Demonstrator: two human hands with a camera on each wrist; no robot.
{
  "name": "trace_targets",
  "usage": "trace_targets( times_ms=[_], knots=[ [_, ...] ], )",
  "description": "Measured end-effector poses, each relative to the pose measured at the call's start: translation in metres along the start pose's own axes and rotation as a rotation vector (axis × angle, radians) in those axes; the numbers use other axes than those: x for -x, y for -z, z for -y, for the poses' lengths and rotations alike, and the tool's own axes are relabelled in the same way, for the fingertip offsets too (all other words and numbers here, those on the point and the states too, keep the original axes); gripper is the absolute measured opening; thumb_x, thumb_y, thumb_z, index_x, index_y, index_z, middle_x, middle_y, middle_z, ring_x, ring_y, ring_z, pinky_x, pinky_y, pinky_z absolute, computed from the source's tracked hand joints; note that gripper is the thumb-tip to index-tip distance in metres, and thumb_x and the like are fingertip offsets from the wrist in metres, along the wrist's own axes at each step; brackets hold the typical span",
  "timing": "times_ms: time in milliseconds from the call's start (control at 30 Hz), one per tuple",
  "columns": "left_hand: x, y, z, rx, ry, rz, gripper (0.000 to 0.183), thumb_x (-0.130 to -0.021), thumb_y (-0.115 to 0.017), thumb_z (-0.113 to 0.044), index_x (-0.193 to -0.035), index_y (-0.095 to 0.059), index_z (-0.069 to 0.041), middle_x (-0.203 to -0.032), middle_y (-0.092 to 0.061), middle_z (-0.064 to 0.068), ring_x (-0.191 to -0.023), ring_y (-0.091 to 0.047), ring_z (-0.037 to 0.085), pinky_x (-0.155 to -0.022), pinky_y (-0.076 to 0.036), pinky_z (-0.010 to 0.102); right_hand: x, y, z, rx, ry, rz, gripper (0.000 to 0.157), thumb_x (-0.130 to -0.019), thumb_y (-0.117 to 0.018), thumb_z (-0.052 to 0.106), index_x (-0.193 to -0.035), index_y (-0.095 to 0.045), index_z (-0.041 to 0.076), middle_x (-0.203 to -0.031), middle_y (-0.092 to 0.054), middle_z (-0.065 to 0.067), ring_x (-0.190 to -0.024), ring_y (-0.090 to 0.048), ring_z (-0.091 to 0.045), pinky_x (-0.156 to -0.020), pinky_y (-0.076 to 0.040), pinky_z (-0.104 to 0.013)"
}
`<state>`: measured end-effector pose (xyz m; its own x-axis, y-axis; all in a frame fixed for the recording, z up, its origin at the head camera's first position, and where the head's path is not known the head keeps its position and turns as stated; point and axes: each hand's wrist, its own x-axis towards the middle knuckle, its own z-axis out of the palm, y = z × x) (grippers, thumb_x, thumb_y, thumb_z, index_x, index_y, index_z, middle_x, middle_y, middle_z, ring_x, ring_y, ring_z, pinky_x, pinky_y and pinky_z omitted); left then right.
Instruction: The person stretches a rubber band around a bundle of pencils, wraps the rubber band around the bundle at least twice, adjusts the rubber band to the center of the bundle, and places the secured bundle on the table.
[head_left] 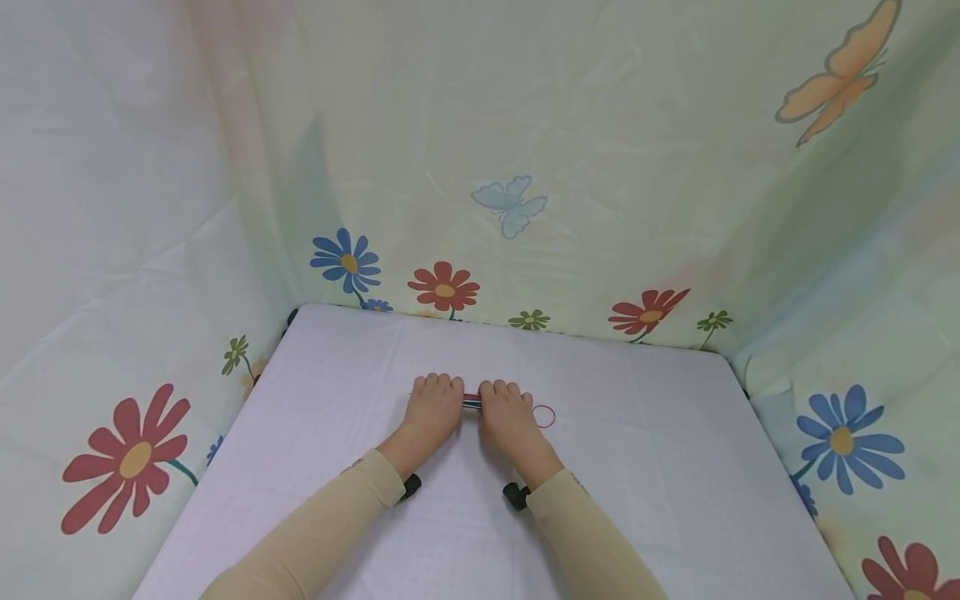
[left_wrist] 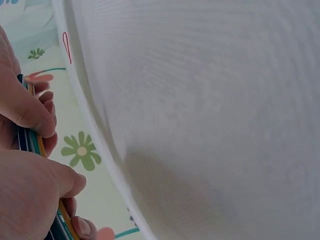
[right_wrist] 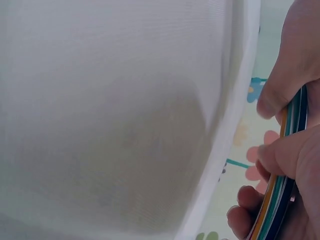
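Note:
A bundle of slim coloured pencils point(head_left: 472, 402), in yellow, green, dark blue and other colours, lies crosswise between the two hands. My left hand point(head_left: 435, 408) grips its left part, fingers curled round it. Close beside it, my right hand point(head_left: 510, 417) holds the right part the same way. Both thumbs press along the near side of the pencils point(right_wrist: 272, 205) in the right wrist view. Palms and fingers hide most of their length. Just right of the right hand, a thin red rubber band point(head_left: 543, 417) lies in a loop on the table.
A white cloth covers the table point(head_left: 637, 467). Hanging curtains point(head_left: 615, 208) printed with flowers and butterflies enclose its back and both sides. Small black devices point(head_left: 516, 496) sit at both wrists, under beige sleeves point(head_left: 592, 533).

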<state>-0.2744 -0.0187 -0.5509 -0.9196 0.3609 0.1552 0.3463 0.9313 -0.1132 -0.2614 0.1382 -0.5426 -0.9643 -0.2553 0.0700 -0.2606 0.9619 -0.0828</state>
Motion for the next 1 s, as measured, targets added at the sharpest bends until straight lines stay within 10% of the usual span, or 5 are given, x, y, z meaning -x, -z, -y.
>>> trace_targets(
  times_ms=[633,1000],
  knots=[
    [0.003,0.002,0.005,0.022,-0.007,0.036,0.014,-0.106,-0.067,-0.024,-0.113,-0.060,-0.014,-0.100,-0.062,0.007,-0.094,-0.056,0.025,-0.081,-0.042,0.039,-0.001,-0.002,-0.011,-0.115,-0.036,-0.021,0.024,-0.101,-0.073,0.025,-0.115,-0.061,0.010,-0.103,-0.062,-0.008,-0.094,-0.052,-0.027,-0.081,-0.050,-0.046],
    [0.003,-0.004,0.005,0.010,0.006,0.030,0.017,-0.105,-0.068,-0.024,-0.116,-0.061,-0.013,-0.105,-0.066,0.008,-0.099,-0.059,0.026,-0.084,-0.045,0.040,0.010,0.004,-0.026,-0.311,-0.029,0.008,0.077,-0.097,-0.079,0.031,-0.160,-0.043,0.005,-0.156,-0.053,-0.020,-0.145,-0.049,-0.042,-0.118,-0.044,-0.058]
  ],
)
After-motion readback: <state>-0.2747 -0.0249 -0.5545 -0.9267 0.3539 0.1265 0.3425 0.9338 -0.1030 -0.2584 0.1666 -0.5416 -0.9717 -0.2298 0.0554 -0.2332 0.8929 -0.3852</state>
